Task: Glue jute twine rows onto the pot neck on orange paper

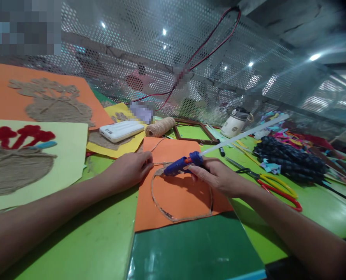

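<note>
My right hand is wrapped round a blue glue gun, and a long translucent glue stick juts from its back end. Its nozzle points left, close to the twine at the upper part of an orange sheet. On that sheet a twine outline forms a rounded pot shape. My left hand pinches a strand of jute twine at the sheet's left edge. A jute twine roll lies just behind the sheet.
Finished twine pictures on orange card and pale card lie at left. A white power bank, brown frame and white bottle stand behind. Scissors and dark fabric are at right; a green board lies beneath.
</note>
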A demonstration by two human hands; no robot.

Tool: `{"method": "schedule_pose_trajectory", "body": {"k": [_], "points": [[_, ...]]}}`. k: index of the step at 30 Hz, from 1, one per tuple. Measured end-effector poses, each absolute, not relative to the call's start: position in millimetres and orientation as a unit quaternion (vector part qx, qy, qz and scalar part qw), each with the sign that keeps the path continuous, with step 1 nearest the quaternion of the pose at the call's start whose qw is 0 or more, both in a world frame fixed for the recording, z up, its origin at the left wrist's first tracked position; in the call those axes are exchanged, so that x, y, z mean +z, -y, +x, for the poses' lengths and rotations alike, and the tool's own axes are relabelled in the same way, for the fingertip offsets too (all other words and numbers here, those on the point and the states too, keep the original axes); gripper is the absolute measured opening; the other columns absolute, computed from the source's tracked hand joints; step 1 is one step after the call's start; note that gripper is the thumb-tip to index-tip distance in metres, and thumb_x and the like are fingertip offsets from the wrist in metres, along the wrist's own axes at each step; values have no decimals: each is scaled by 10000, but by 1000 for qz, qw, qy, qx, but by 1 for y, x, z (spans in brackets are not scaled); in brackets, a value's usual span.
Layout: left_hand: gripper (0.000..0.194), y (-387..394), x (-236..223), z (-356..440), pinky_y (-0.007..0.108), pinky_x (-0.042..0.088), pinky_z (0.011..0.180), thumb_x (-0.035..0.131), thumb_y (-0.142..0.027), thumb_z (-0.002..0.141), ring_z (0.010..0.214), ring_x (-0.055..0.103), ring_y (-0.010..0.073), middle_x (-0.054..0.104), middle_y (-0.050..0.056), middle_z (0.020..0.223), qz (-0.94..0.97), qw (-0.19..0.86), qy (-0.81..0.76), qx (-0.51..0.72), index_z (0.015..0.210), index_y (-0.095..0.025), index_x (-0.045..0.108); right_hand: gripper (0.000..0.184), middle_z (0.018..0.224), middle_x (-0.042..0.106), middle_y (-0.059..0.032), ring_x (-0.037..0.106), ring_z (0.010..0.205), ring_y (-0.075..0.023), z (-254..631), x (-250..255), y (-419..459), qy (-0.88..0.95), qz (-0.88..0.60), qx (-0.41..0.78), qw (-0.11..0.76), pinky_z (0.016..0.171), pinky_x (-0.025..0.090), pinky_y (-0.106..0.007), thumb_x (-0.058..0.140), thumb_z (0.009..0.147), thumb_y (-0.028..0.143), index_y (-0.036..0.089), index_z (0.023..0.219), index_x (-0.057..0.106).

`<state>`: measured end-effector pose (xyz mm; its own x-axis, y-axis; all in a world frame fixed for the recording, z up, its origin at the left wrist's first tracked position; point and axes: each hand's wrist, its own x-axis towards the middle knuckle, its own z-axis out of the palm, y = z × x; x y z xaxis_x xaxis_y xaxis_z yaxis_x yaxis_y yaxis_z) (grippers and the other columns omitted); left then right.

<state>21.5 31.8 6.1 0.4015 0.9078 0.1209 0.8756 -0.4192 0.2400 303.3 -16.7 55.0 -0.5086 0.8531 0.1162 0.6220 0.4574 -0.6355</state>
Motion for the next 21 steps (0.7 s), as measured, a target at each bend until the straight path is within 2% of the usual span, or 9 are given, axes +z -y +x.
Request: {"method": "schedule_pose_trajectory", "body": {"k": [5,11,15,21], "points": [[248,-31,8,21,309,403,637,459,-380,1000,727,696,250,757,85,824,835,66,-532,125,939,-223,642,462,805,668,-46,595,734,-190,311,59,19,821,-470,253,203,681,448,-320,520,1046,561,194,795,647],[248,-30,10,22,300,397,615,470,-391,983,674,672,234,725,66,760,834,69,-532,126,914,-225,641,502,735,633,-33,583,695,-186,320,66,17,830,-467,245,182,663,452,-316,489,1063,574,196,768,637],[255,-31,8,22,310,390,621,452,-404,982,692,678,251,730,74,778,834,69,-533,128,924,-232,631,467,741,629,-32,586,708,-184,317,68,20,828,-464,234,211,682,451,-310,518,1046,542,195,763,651],[269,-32,6,21,317,393,635,428,-418,979,723,692,264,739,82,803,834,72,-532,124,933,-237,621,393,830,702,-38,616,773,-182,301,57,22,831,-429,261,240,727,483,-289,543,1058,476,196,828,694]]}}
